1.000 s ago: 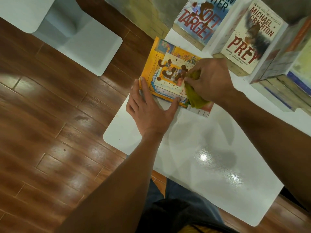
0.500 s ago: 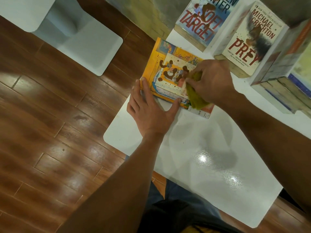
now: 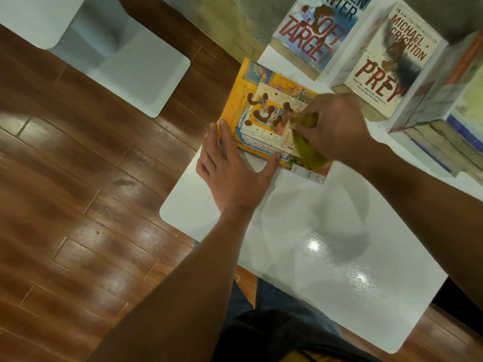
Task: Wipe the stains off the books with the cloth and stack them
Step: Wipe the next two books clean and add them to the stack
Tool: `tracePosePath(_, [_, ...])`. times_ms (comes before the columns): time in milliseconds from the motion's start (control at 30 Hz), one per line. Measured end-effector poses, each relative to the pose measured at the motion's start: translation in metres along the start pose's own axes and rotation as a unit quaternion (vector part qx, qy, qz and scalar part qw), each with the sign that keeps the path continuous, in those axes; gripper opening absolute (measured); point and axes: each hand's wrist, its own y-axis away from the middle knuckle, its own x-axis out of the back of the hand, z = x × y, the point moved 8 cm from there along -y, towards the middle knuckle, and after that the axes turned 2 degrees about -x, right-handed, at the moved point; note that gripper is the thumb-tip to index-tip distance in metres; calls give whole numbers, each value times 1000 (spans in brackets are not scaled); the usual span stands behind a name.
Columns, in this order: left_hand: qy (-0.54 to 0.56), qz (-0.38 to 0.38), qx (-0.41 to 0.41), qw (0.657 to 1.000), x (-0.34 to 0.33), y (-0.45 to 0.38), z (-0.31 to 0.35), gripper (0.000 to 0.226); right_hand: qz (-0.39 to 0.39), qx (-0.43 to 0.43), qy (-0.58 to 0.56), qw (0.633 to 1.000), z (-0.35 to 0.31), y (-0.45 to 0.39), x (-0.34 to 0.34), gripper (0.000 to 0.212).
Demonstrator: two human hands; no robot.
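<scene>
A yellow picture book (image 3: 243, 100) lies flat at the far left corner of the white table (image 3: 326, 246), with several brown stains on its cover. My left hand (image 3: 232, 168) rests flat on the table, fingers and thumb pressing against the book's near edge. My right hand (image 3: 337, 126) grips an olive-green cloth (image 3: 309, 150) and presses it on the right part of the cover. Behind stand the stained "Soft Target" book (image 3: 311, 35) and the stained "Prey" book (image 3: 386, 64).
A stack of books (image 3: 444, 111) sits at the table's far right. The yellow book's left end overhangs the table edge above a brown wooden floor (image 3: 78, 205). A second white table (image 3: 125, 66) stands far left. My lap shows below the table's near edge.
My right hand with the cloth has barely shifted on the cover, a small wiping motion near the stains. My left hand has stayed at the book's edge.
</scene>
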Motion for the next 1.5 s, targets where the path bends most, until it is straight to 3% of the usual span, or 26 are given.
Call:
tracePosePath(67, [1,-2,0,1000,0,-1,0,111,20,-40,8,999,8,-5,4,28])
tracePosePath(200, [3,-2,-3,1000,0,0,2,112,-16,51,17,998,-10,8,-4,26])
tracePosePath(333, [5,-4,1,1000,1,-2,2,111,25,-54,21,998,15,-4,10,30])
tracePosePath(467, [7,-3,-5,1000,1,-1,4,112,-13,45,9,999,-6,9,-3,26])
tracePosePath(567, [3,-5,0,1000,1,-3,3,111,28,-53,13,998,14,-5,8,30])
tracePosePath(700, [5,-6,-5,1000,1,-2,5,112,8,31,-13,999,-9,6,-1,23])
tracePosePath(833, [-1,-8,3,1000,-1,-3,4,112,41,-50,-2,998,8,-7,3,29])
tracePosePath(967, [4,-3,-2,1000,1,-2,4,111,13,34,-4,999,-7,-4,-6,28])
tracePosePath(1100, [0,-10,4,1000,-1,-3,5,111,53,-37,10,998,5,-15,0,29])
tracePosePath(1200, [5,-9,0,1000,0,-2,5,112,16,0,9,1000,-6,-13,-6,32])
tracePosePath(1300, [4,-7,2,1000,0,-3,3,112,36,-32,12,999,1,-18,0,31])
tracePosePath(1433, [9,-9,1,1000,-1,-2,4,111,4,21,15,1000,-12,-14,-3,30])
tracePosePath(1500, [11,-10,1,1000,-2,-2,4,112,15,0,6,1000,-7,-15,0,29])
